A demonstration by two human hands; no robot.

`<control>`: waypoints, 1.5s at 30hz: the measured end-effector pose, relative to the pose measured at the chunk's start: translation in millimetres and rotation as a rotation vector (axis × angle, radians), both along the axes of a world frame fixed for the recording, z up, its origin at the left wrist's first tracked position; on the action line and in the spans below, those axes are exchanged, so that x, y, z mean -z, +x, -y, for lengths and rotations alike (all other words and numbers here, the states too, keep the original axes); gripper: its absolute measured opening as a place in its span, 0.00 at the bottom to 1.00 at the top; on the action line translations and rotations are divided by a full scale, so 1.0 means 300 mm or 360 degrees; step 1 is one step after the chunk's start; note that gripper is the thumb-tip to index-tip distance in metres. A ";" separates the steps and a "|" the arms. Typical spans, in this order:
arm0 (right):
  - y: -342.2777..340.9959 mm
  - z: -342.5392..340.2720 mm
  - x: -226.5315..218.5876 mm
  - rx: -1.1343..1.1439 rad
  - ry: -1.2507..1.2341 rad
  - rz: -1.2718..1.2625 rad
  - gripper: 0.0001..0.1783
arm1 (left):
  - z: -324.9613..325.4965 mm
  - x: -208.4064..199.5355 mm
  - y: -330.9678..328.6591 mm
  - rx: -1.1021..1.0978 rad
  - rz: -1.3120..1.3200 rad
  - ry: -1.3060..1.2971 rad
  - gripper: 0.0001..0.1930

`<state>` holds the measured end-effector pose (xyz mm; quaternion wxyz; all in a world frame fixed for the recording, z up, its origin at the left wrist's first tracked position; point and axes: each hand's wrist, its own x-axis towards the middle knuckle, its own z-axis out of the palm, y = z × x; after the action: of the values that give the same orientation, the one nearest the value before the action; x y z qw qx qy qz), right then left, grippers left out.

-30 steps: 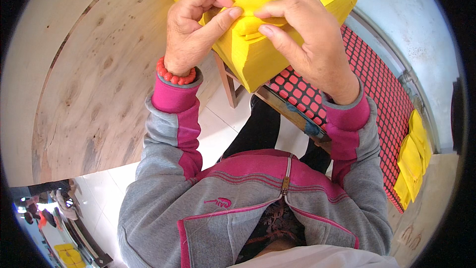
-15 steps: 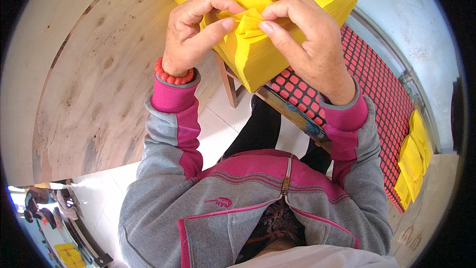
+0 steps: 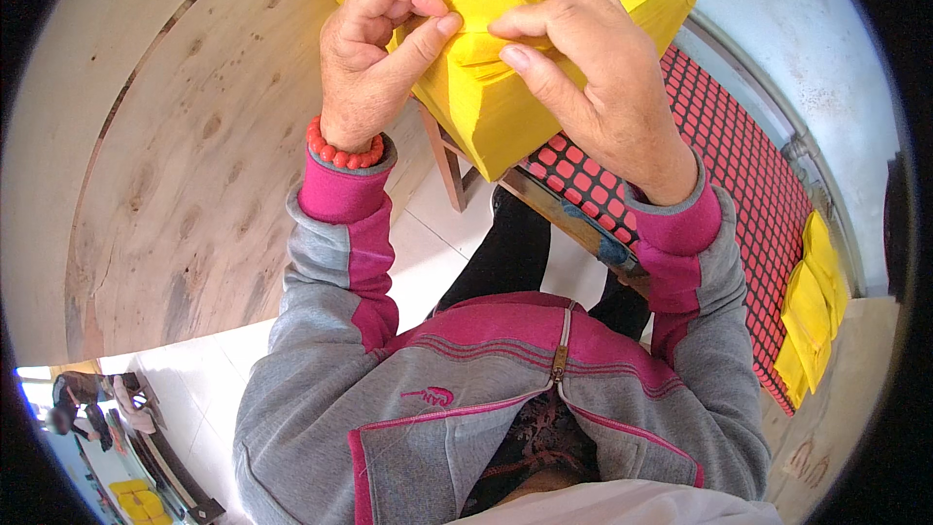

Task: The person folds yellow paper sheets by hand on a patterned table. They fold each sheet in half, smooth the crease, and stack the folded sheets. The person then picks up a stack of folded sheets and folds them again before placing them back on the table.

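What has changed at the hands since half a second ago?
The left hand raised its thumb toward its index finger; the right hand spread its thumb and index finger apart. The yellow material between them looks flatter; any grip is unclear. The large yellow block and far-right yellow pieces stayed put.

yellow fabric [image 3: 476,112]: top edge cut off | distant person [image 3: 82,391]: blurred

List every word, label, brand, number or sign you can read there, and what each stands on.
Grey-and-magenta jacket: a magenta stitched emblem with lettering on the chest, not copied out here.
Zip pull: too small to read.
Wooden surface at lower right: faint marks, unclear whether they are writing.
Yellow material: none that I can make out.
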<state>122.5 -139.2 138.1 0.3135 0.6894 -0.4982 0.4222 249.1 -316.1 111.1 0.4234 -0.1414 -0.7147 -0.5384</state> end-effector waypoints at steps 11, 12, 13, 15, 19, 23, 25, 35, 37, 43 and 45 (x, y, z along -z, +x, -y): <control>0.017 -0.021 0.007 -0.0005 0.0214 0.0225 0.06 | 0.033 -0.016 0.019 0.0156 0.0030 -0.0225 0.10; 0.018 -0.019 0.008 -0.0005 0.0217 0.0226 0.06 | 0.032 -0.016 0.017 0.0118 0.0035 -0.0241 0.09; 0.019 -0.020 0.008 0.0006 0.0203 0.0219 0.06 | 0.030 -0.015 0.015 0.0081 0.0039 -0.0258 0.08; 0.027 -0.013 0.007 -0.0027 0.0125 0.0256 0.07 | 0.028 -0.015 0.014 0.0020 0.0069 -0.0270 0.06; 0.046 -0.031 -0.010 -0.0042 0.0078 0.0422 0.11 | 0.021 -0.013 0.016 0.0006 0.0117 -0.0178 0.04; 0.041 -0.050 -0.034 0.0070 0.0169 0.0238 0.12 | 0.010 -0.005 0.007 -0.0012 0.0074 -0.0056 0.04; 0.032 -0.046 -0.031 0.0089 0.0205 0.0184 0.13 | 0.009 -0.002 0.002 0.0028 0.0032 -0.0022 0.04; 0.009 0.003 0.023 -0.0040 0.0020 0.0142 0.07 | 0.036 0.000 0.004 0.0094 0.0011 -0.0163 0.05; 0.015 -0.006 0.022 -0.0009 0.0107 0.0209 0.07 | 0.040 -0.003 0.011 0.0105 0.0039 -0.0192 0.07; 0.019 -0.019 0.014 -0.0005 0.0189 0.0248 0.05 | 0.037 -0.008 0.017 0.0092 0.0048 -0.0244 0.08; 0.021 -0.015 0.012 -0.0005 0.0171 0.0237 0.05 | 0.035 -0.007 0.014 0.0050 0.0062 -0.0261 0.07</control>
<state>128.8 -134.8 134.6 0.2375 0.6727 -0.5409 0.4455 253.2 -326.7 113.3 0.3880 -0.1764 -0.7622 -0.4873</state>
